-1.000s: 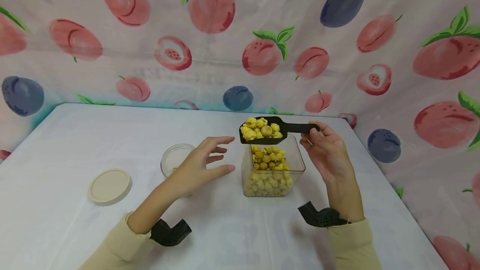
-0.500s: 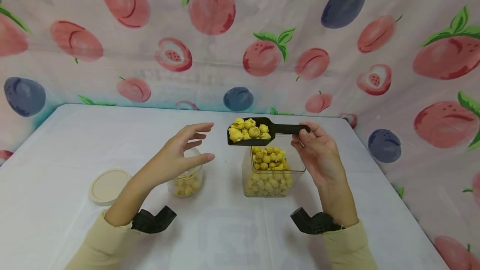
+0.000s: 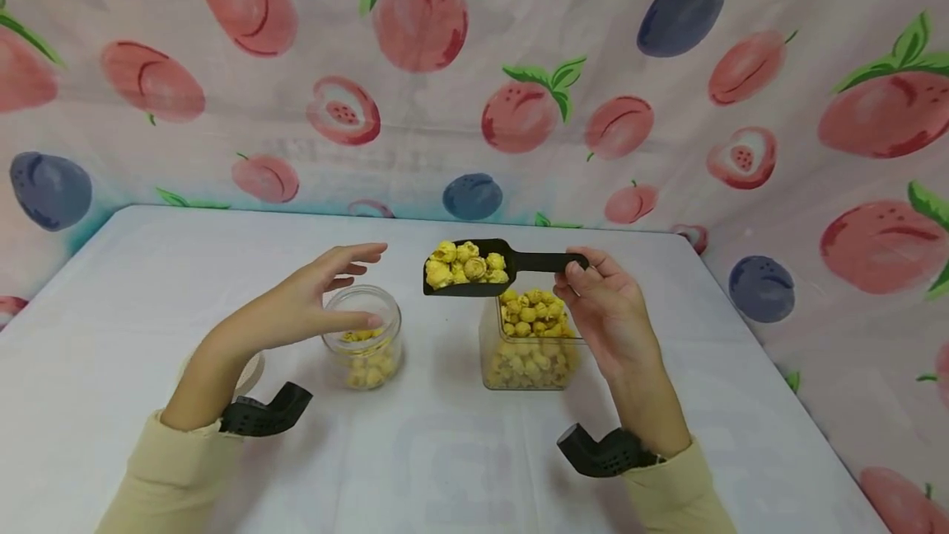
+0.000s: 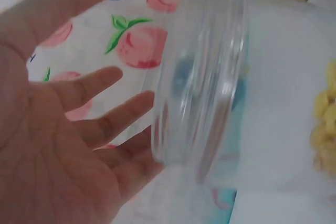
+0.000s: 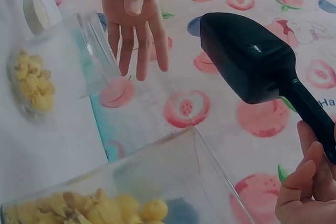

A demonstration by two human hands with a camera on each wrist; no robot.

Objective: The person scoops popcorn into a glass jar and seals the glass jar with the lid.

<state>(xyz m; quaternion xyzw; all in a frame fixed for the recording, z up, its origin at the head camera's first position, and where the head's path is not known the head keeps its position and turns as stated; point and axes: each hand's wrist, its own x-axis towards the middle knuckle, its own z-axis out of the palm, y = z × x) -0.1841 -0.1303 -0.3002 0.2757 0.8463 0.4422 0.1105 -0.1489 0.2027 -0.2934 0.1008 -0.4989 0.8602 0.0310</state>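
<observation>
Nearest the viewer, two cream sleeves reach in over the white table (image 3: 111,287), each wrist carrying a black camera mount. The left hand (image 3: 296,307) is spread with straight, relaxed fingers, holding nothing; its thumb lies across the rim of a round glass jar (image 3: 368,344), whether in contact I cannot tell, and the fingers hover above the jar's mouth. The jar stands upright and holds a little yellow popcorn at its bottom. Behind the left wrist, at about 9 o'clock from the jar, a beige lid (image 3: 252,369) peeks out. At 3 o'clock from the jar, near it, stands a square clear container (image 3: 530,353), well filled with popcorn. The right hand (image 3: 604,311) pinches the handle of a black scoop (image 3: 474,266) between curled fingers and thumb; the scoop, heaped with popcorn (image 3: 465,262), is held level in the air above the gap between the jar and the container. Farthest off hangs a fruit-printed cloth (image 3: 474,64).
</observation>
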